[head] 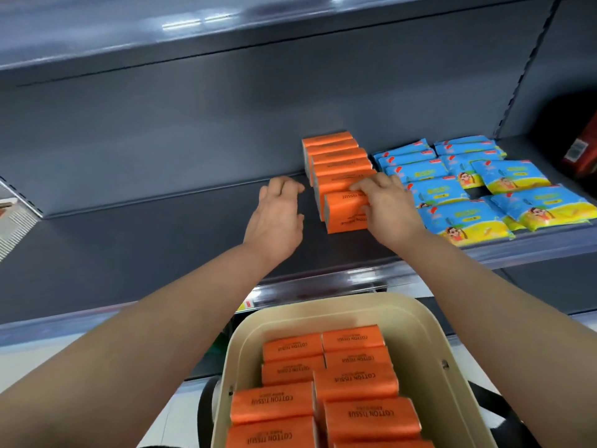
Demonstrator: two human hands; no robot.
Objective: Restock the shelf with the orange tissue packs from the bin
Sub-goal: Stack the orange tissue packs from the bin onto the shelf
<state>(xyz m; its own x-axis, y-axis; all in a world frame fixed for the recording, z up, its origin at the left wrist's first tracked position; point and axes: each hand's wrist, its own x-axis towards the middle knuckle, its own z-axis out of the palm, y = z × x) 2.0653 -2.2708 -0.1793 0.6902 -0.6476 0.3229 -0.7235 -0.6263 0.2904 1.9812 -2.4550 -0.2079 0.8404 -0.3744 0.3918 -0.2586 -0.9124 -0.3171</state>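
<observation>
A row of several orange tissue packs [336, 156] runs front to back on the dark grey shelf [161, 240]. My right hand [386, 205] grips the frontmost orange pack [344, 213], fingers over its top and thumb at its right side. Just left of the row, my left hand [277, 215] hovers with loosely curled fingers and holds nothing. Below, a beige bin [429, 344] holds several more orange tissue packs [323, 389] labelled "cotton tissue".
Blue and yellow wipe packs [468, 189] fill the shelf right of the orange row. A red item [581, 150] stands at the far right. An upper shelf [226, 30] overhangs. The shelf's front rail [355, 279] runs just above the bin.
</observation>
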